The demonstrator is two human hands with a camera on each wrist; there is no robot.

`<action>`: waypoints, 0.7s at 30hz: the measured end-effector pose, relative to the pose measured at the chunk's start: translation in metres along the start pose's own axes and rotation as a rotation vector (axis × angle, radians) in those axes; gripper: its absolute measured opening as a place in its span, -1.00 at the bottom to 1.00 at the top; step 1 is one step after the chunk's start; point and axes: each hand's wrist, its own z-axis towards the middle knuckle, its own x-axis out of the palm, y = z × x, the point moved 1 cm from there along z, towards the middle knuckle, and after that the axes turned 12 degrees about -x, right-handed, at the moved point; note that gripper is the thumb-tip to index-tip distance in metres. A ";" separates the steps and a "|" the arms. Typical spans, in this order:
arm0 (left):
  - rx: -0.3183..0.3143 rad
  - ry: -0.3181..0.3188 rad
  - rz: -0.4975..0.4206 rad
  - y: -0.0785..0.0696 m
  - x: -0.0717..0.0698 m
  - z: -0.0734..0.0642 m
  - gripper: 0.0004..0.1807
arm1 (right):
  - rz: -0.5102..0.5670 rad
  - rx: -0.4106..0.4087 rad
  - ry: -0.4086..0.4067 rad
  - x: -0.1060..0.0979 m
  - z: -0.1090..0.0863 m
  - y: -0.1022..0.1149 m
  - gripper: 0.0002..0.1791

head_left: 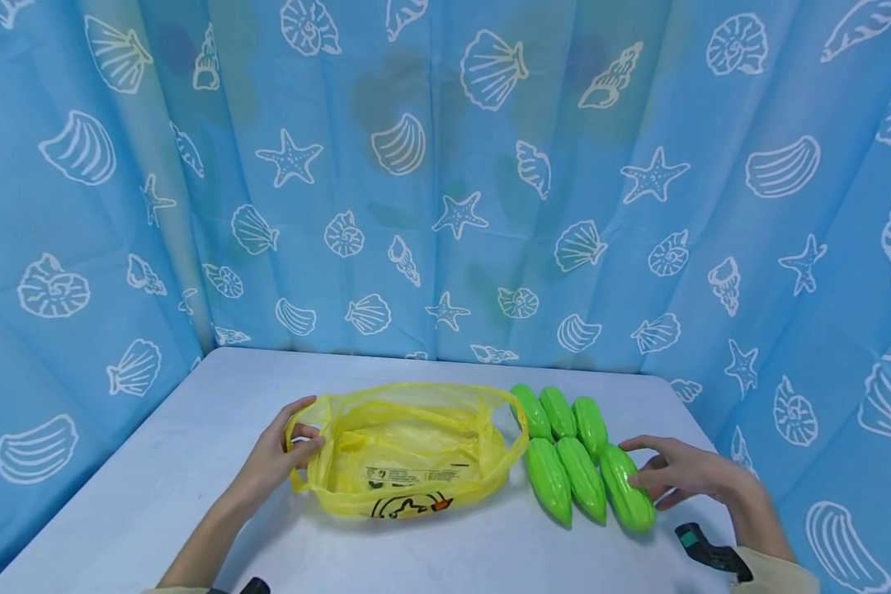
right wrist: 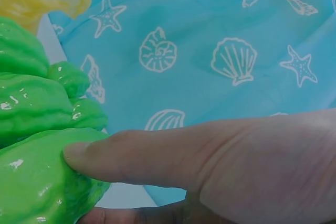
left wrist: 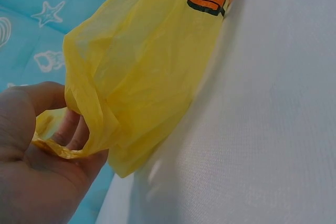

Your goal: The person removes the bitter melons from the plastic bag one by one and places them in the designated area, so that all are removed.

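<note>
A thin yellow plastic bag (head_left: 341,501) lies on its base with its mouth spread wide. My left hand (head_left: 275,454) holds the bag by its left handle, fingers through the loop; in the left wrist view the handle (left wrist: 79,98) runs between thumb and fingers. To the right of the bag, several glossy green cucumbers (head_left: 581,478) lie side by side in two rows. My right hand (head_left: 690,470) grips the nearest right cucumber (head_left: 627,499). Its thumb (right wrist: 121,156) presses on the smooth green surface, with the other fingers lower at its side, partly hidden.
Everything lies on a white-covered table (head_left: 475,561). Blue curtains (head_left: 431,181) with white shell prints hang close behind the table and along both sides. The bag's right handle (head_left: 520,425) arches over beside the back-row cucumbers.
</note>
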 end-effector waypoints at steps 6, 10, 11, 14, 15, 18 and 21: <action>-0.010 -0.014 0.010 -0.001 0.001 0.000 -0.24 | -0.017 0.012 -0.031 0.002 0.005 -0.001 -0.22; -0.008 -0.011 0.009 -0.002 0.000 0.000 -0.24 | -0.022 0.015 -0.047 0.003 0.007 -0.001 -0.21; -0.007 -0.010 0.010 -0.002 0.000 0.000 -0.24 | -0.023 0.014 -0.050 0.003 0.008 -0.001 -0.21; -0.008 -0.009 0.006 -0.002 0.000 0.000 -0.24 | -0.019 0.011 -0.058 0.004 0.009 -0.001 -0.20; -0.008 -0.010 0.005 -0.001 0.000 0.000 -0.24 | -0.019 0.010 -0.061 0.004 0.009 -0.002 -0.20; -0.011 -0.013 0.000 0.000 0.001 0.002 -0.25 | -0.024 0.014 -0.072 0.005 0.011 -0.002 -0.20; -0.014 -0.015 0.000 0.000 0.001 0.002 -0.25 | -0.037 0.022 -0.083 0.005 0.013 -0.002 -0.20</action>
